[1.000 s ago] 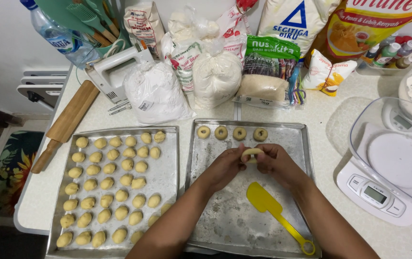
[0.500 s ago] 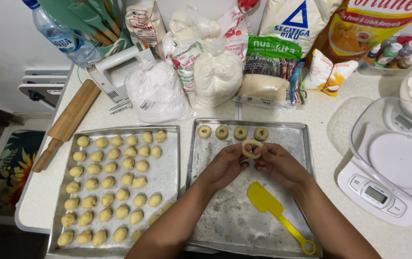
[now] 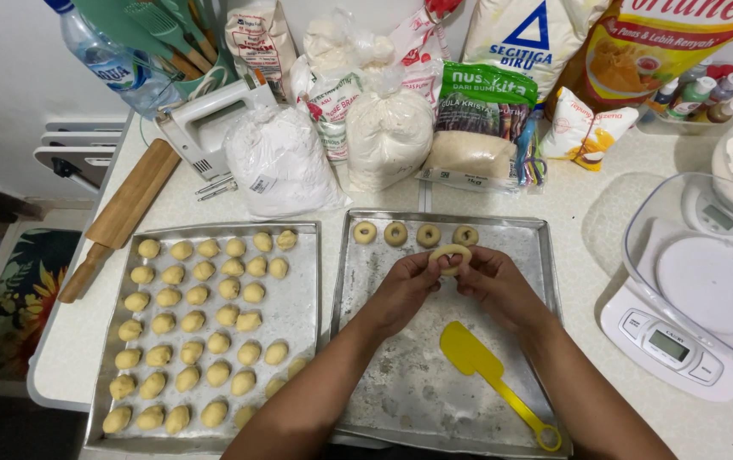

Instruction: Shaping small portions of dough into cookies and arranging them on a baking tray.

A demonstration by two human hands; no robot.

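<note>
My left hand (image 3: pixel 405 285) and my right hand (image 3: pixel 493 285) meet over the floured metal tray (image 3: pixel 545 255) on the right. Together they pinch a pale dough ring (image 3: pixel 451 253) between the fingertips, just above the tray. Several finished dough rings (image 3: pixel 395 233) lie in a row along the tray's far edge. A yellow spatula (image 3: pixel 486 370) rests on the tray close to my right forearm. The left tray (image 3: pixel 298 294) carries several rows of small dough balls (image 3: pixel 204 319).
A wooden rolling pin (image 3: pixel 119 217) lies left of the trays. Bags of flour and sugar (image 3: pixel 383 128), a hand mixer (image 3: pixel 204 119) and a water bottle (image 3: pixel 111 60) line the back. A white kitchen scale with a clear bowl (image 3: pixel 695 285) stands at the right.
Both hands have lifted the dough ring slightly and shifted it toward the row of finished rings. Everything else stays put.
</note>
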